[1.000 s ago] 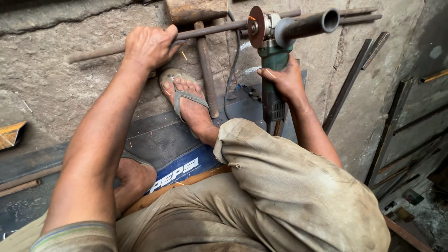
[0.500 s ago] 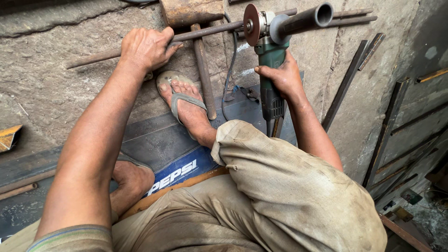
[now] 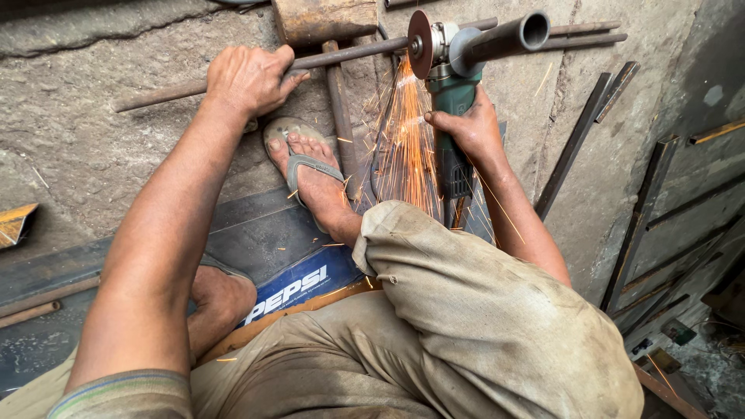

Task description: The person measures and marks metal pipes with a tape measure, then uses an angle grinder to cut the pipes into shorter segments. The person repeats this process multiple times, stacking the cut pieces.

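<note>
My left hand [image 3: 247, 77] presses down on a long thin steel rod [image 3: 353, 53] that lies across the concrete floor. My right hand [image 3: 466, 128] grips the green body of an angle grinder [image 3: 450, 85]. The grinder's disc [image 3: 420, 44] touches the rod, and orange sparks [image 3: 403, 140] spray toward me. A grey side handle [image 3: 500, 37] sticks out from the grinder's head. My foot in a grey sandal [image 3: 306, 167] rests just below the rod, beside a second rod [image 3: 341, 116] lying crosswise. A wooden block [image 3: 322, 19] sits under the rod.
Dark flat metal bars [image 3: 578, 140] lean at the right, with more rods [image 3: 586, 32] at the top right. A blue printed sheet [image 3: 299, 283] and dark sheet metal [image 3: 248, 229] lie under my legs. A yellow scrap [image 3: 15, 223] lies at the left edge.
The grinder disc has come down onto the rod and sparks now fly; earlier there were none. My left hand stays on the rod.
</note>
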